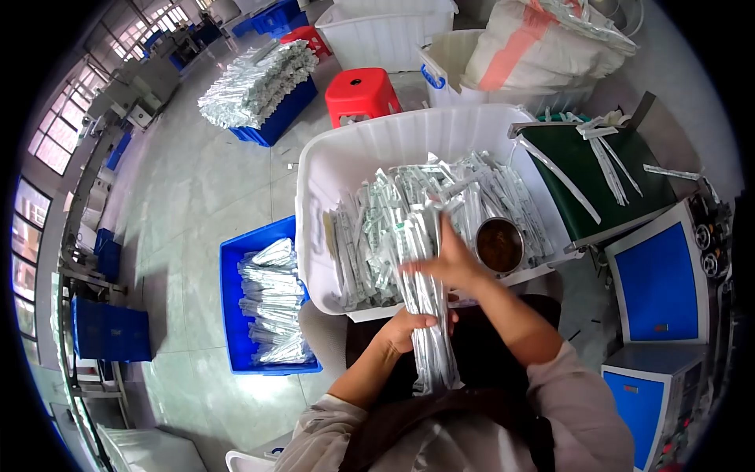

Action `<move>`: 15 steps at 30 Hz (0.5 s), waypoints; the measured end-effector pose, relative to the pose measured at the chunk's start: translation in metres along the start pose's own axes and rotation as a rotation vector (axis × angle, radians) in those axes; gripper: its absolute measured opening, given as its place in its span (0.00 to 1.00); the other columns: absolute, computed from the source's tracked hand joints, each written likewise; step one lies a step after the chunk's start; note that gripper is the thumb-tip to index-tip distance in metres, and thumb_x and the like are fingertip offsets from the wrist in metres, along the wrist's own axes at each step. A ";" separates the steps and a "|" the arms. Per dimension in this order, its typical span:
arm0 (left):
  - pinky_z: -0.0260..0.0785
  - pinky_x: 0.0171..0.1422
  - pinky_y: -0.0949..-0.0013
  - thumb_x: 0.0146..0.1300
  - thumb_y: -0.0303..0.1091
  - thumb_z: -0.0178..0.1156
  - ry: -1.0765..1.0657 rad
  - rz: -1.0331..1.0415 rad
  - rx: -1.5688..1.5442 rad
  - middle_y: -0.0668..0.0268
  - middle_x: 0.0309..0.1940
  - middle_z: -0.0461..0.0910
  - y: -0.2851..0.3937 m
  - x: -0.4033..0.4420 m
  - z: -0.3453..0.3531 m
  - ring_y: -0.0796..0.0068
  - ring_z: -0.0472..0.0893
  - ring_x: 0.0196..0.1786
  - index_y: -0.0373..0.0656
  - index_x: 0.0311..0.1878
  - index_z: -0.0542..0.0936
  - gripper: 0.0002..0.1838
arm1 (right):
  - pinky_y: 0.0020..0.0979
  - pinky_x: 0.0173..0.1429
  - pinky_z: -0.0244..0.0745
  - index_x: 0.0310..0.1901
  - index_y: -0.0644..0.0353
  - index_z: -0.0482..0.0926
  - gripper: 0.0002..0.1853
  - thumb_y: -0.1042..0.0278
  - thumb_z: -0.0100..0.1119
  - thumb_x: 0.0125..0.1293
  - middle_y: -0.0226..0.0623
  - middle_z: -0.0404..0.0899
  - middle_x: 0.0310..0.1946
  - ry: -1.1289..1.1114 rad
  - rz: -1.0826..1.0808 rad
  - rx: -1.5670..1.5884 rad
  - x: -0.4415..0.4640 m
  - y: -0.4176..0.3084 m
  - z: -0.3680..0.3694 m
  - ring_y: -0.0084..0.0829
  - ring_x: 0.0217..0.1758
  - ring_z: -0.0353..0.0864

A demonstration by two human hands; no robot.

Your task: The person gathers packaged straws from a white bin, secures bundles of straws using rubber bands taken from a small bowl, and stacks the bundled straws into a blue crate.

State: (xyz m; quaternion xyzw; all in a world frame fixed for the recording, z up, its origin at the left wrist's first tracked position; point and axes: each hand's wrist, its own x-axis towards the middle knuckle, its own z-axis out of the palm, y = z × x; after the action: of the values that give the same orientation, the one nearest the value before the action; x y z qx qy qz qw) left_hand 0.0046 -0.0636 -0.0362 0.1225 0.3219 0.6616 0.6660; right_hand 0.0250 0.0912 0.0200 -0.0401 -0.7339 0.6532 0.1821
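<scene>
My left hand [406, 329] is closed around the lower part of a bundle of long, thin wrapped packets [429, 303], held upright over my lap. Against the bundle's right side is my right hand [454, 263], its fingers spread and slightly blurred; one reaches across the front of the packets. Beyond my hands, many more such packets [370, 228] lie heaped in a large white tub [322, 169]. A round metal bowl [499, 245] with something brown inside sits at the tub's near right.
A blue crate [236, 315] of stacked packets stands left of the tub; another blue crate [283, 114], piled high, is farther back. A red stool [362, 90], a woven sack [543, 51] and a green conveyor belt [578, 208] surround the tub. Blue-panelled machine housings [657, 275] stand right.
</scene>
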 end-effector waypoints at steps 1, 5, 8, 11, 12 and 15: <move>0.70 0.43 0.63 0.38 0.35 0.67 -0.068 -0.038 -0.035 0.58 0.35 0.75 0.000 0.002 0.005 0.63 0.76 0.37 0.33 0.50 0.68 0.33 | 0.36 0.64 0.52 0.65 0.58 0.42 0.56 0.58 0.72 0.39 0.49 0.52 0.61 0.038 -0.066 -0.099 0.012 0.001 -0.011 0.38 0.66 0.51; 0.66 0.53 0.59 0.37 0.34 0.67 -0.200 -0.156 -0.019 0.55 0.39 0.75 0.001 0.011 -0.004 0.58 0.75 0.43 0.33 0.55 0.64 0.38 | 0.34 0.62 0.57 0.55 0.59 0.65 0.34 0.62 0.68 0.45 0.43 0.67 0.54 -0.252 -0.134 -0.313 0.047 -0.023 -0.042 0.34 0.61 0.63; 0.57 0.62 0.54 0.34 0.34 0.68 -0.437 -0.129 -0.100 0.49 0.51 0.69 0.001 0.014 -0.013 0.53 0.69 0.55 0.33 0.59 0.59 0.45 | 0.30 0.57 0.64 0.41 0.63 0.78 0.14 0.69 0.60 0.51 0.42 0.78 0.41 -0.539 -0.061 -0.273 0.041 -0.017 -0.044 0.33 0.53 0.72; 0.53 0.64 0.51 0.37 0.42 0.69 -0.549 0.002 -0.282 0.46 0.58 0.60 0.003 0.033 -0.011 0.50 0.61 0.62 0.33 0.62 0.55 0.49 | 0.32 0.56 0.66 0.46 0.64 0.75 0.17 0.69 0.60 0.53 0.41 0.75 0.46 -0.547 -0.016 -0.215 0.020 -0.010 -0.039 0.33 0.53 0.72; 0.55 0.64 0.51 0.38 0.43 0.68 -0.484 0.010 -0.330 0.47 0.58 0.61 0.001 0.038 -0.013 0.50 0.62 0.61 0.34 0.61 0.56 0.47 | 0.32 0.56 0.66 0.46 0.64 0.75 0.17 0.69 0.60 0.53 0.41 0.75 0.46 -0.554 -0.004 -0.208 0.016 -0.009 -0.033 0.33 0.53 0.72; 0.58 0.62 0.51 0.40 0.39 0.65 -0.400 -0.106 -0.389 0.48 0.55 0.64 -0.002 0.047 -0.015 0.51 0.64 0.60 0.34 0.60 0.58 0.43 | 0.30 0.50 0.70 0.48 0.60 0.74 0.22 0.63 0.63 0.51 0.44 0.75 0.45 -0.169 -0.288 -0.283 0.012 -0.003 -0.026 0.39 0.46 0.76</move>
State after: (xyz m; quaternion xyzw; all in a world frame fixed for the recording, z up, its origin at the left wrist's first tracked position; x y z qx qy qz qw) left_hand -0.0069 -0.0224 -0.0617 0.1035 0.0570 0.6377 0.7611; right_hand 0.0222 0.1191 0.0275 0.0947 -0.8290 0.5121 0.2038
